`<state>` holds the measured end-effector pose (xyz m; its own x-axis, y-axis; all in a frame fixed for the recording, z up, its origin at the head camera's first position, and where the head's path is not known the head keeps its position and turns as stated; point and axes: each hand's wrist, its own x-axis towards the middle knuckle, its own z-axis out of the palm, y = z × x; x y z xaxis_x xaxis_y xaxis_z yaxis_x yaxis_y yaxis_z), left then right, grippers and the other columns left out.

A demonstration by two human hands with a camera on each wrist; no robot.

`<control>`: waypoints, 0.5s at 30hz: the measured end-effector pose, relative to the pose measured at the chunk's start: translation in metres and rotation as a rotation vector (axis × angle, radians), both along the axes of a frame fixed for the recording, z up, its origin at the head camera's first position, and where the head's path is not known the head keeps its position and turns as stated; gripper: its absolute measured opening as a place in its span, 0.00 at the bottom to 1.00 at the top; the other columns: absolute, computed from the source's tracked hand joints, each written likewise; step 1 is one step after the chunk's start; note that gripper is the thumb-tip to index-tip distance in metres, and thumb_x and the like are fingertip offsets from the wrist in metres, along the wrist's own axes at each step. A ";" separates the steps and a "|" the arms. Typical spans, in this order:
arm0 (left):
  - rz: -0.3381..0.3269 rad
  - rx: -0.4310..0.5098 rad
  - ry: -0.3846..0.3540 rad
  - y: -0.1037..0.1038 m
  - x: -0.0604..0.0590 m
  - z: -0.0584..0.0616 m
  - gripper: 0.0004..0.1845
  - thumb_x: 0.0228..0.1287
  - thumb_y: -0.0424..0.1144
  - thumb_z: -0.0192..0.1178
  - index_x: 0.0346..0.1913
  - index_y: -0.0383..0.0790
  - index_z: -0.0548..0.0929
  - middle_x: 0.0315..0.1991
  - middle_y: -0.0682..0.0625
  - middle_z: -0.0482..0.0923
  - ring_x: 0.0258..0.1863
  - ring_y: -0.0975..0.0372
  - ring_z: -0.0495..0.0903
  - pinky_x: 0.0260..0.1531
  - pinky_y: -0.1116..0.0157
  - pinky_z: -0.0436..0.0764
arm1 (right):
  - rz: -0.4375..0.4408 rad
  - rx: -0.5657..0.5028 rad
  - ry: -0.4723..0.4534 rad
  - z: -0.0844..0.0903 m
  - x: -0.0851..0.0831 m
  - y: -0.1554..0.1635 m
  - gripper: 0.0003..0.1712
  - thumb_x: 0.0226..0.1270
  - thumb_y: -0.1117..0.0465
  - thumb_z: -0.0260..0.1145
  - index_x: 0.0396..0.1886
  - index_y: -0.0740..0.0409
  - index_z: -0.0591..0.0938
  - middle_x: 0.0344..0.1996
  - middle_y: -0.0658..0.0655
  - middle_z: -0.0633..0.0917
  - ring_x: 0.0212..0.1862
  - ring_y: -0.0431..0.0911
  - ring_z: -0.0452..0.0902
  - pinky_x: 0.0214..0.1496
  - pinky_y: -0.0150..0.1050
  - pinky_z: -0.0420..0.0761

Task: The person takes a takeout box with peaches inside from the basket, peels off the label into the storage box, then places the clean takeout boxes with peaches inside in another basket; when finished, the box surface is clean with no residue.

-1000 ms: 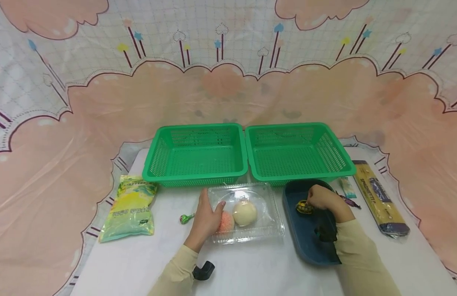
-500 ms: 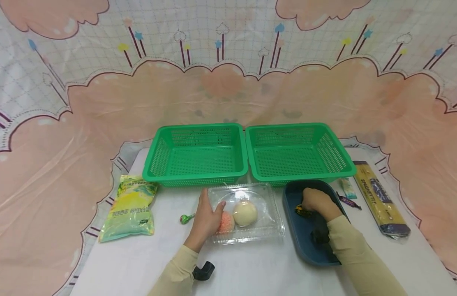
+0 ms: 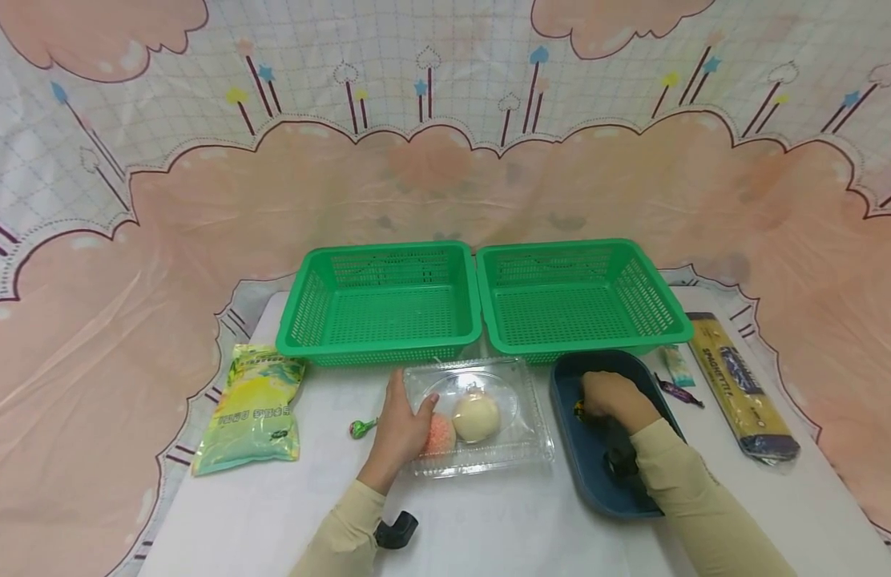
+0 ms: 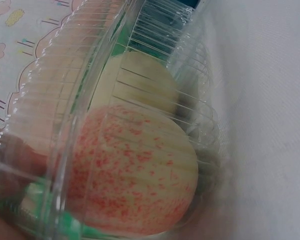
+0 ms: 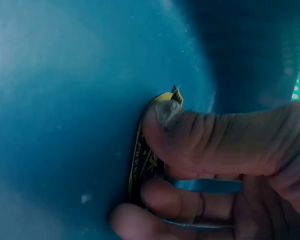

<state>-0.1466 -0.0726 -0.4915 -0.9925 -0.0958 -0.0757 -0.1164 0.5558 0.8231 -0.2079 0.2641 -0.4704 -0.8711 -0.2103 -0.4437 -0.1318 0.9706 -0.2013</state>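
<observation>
My left hand [image 3: 401, 429] grips the left side of a clear plastic clamshell box [image 3: 514, 453], thumb over the lid. Inside the box sit a round pink-speckled bun [image 4: 137, 170] and a plain cream-white bun [image 3: 477, 415]. My right hand [image 3: 617, 401] reaches down into a dark blue tray [image 3: 597, 493]. There, in the right wrist view, its thumb and fingers pinch a small black-and-yellow wrapped packet [image 5: 142, 162] close to the tray's surface. Only a bit of the packet shows past the hand in the head view.
Two green baskets [image 3: 380, 349] [image 3: 590, 346] stand side by side behind. A yellow-green bag [image 3: 251, 409] and a lollipop [image 3: 362, 428] lie left. To the right are a spaghetti pack [image 3: 741, 389], a purple-wrapped candy [image 3: 679, 391] and a small pale-green packet [image 3: 678, 366].
My right hand has shifted left and slightly down inside the blue tray, covering most of the black-and-yellow packet and now pinching it. The left hand and the clear box stay put.
</observation>
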 end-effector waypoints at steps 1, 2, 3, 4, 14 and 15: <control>0.001 -0.001 0.002 0.000 0.000 0.000 0.43 0.77 0.41 0.59 0.82 0.26 0.47 0.81 0.26 0.48 0.81 0.34 0.52 0.79 0.38 0.56 | 0.011 0.000 0.005 0.000 0.000 0.000 0.14 0.58 0.69 0.72 0.21 0.55 0.76 0.21 0.55 0.78 0.23 0.47 0.72 0.24 0.37 0.70; 0.001 -0.001 0.005 0.000 0.000 0.000 0.43 0.77 0.41 0.59 0.82 0.26 0.47 0.81 0.26 0.48 0.81 0.34 0.52 0.79 0.38 0.56 | 0.025 0.002 0.011 0.000 0.000 0.000 0.14 0.56 0.69 0.73 0.21 0.55 0.76 0.22 0.54 0.78 0.24 0.47 0.71 0.24 0.38 0.70; 0.001 0.000 0.006 0.000 0.000 0.000 0.43 0.77 0.41 0.59 0.82 0.26 0.47 0.81 0.26 0.48 0.81 0.34 0.52 0.79 0.38 0.56 | 0.032 0.005 0.011 0.000 0.000 -0.001 0.14 0.54 0.69 0.75 0.21 0.55 0.77 0.22 0.54 0.78 0.25 0.48 0.72 0.25 0.38 0.71; 0.002 0.000 0.006 0.000 0.000 0.000 0.43 0.77 0.41 0.59 0.82 0.26 0.47 0.81 0.26 0.48 0.81 0.34 0.52 0.79 0.39 0.56 | 0.040 0.008 0.012 0.000 0.000 -0.001 0.14 0.53 0.69 0.76 0.21 0.55 0.78 0.23 0.54 0.79 0.26 0.48 0.71 0.26 0.38 0.71; 0.001 0.013 0.005 0.000 -0.001 0.000 0.43 0.77 0.41 0.59 0.82 0.27 0.47 0.81 0.27 0.49 0.81 0.34 0.51 0.79 0.38 0.55 | 0.011 -0.032 -0.017 0.002 0.002 -0.004 0.14 0.52 0.73 0.78 0.18 0.57 0.81 0.19 0.55 0.82 0.19 0.46 0.81 0.21 0.36 0.83; 0.003 0.013 0.003 -0.001 -0.001 0.000 0.43 0.77 0.41 0.59 0.82 0.27 0.47 0.82 0.27 0.49 0.81 0.34 0.51 0.79 0.38 0.55 | 0.015 -0.034 -0.018 0.003 0.003 -0.004 0.14 0.53 0.73 0.78 0.18 0.58 0.81 0.18 0.55 0.82 0.18 0.45 0.81 0.21 0.36 0.83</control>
